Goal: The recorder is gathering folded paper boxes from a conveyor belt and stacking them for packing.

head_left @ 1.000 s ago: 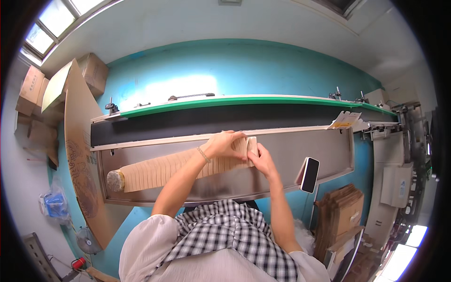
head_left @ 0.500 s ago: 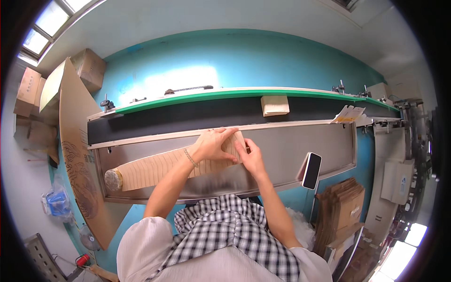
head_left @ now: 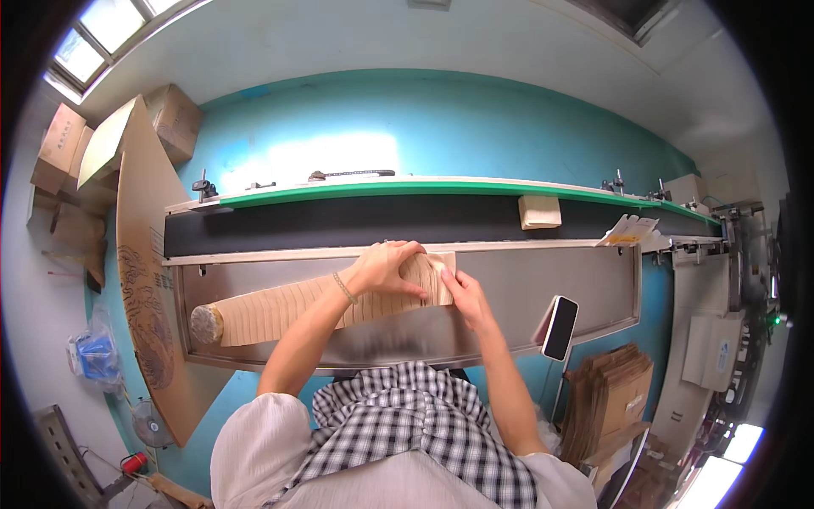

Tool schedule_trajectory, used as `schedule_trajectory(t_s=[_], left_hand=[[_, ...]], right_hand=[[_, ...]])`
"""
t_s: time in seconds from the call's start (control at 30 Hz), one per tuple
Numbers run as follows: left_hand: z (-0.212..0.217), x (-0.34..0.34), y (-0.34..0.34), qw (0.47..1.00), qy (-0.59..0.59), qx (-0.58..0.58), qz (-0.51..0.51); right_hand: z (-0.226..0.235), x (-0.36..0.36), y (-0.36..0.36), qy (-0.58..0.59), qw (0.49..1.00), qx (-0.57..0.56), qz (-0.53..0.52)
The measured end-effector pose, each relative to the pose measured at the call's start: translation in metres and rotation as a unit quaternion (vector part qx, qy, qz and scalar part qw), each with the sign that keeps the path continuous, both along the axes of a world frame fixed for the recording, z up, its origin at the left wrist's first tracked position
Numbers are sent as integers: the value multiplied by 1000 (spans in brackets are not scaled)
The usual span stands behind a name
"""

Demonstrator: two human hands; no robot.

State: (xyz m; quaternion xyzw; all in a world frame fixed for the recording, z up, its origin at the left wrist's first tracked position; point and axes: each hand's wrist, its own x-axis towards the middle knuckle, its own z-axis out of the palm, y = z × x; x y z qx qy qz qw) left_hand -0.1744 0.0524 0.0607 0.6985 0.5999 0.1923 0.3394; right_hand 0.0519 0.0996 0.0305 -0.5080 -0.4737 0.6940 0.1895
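A long row of tan folded paper packs [head_left: 280, 311] lies across the metal tray [head_left: 543, 280] in front of me, its bundles pressed side by side. At its left end sits a round, rough, greyish block [head_left: 206, 324]. My left hand [head_left: 386, 270] spans the row near its right end, thumb on the near side and fingers over the far side. My right hand [head_left: 467, 299] is closed on the edge of the end paper pack [head_left: 441, 280], thumb against its outer face. Some of its fingers are hidden behind the pack.
Beyond the tray runs a black conveyor belt [head_left: 356, 222] with a green rail [head_left: 424, 190]; a tan paper block [head_left: 539, 212] rides on it. A phone [head_left: 560, 327] on a stand is at the tray's right. Cardboard [head_left: 144, 254] stands at left, flattened cartons [head_left: 606, 390] at lower right.
The paper block on the belt has moved right. My right hand has shifted slightly right and down, and the end pack now shows its face between my hands. My left hand stays on the row.
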Motion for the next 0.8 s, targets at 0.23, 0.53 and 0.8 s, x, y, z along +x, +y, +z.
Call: schedule_trajectory(t_s=[0.23,0.53,0.8], left_hand=[[-2,2,2,1000,-7,-3,-3],[2,-3,-17,999,31,33,21],[1,-10,-12,1000,-15,8,20]], right_hand=[[-18,-4,55,70,985,-12,-154],[-28,-18,-15,1,995,103,13],[-14,-15,46,87,992,-20,-90]])
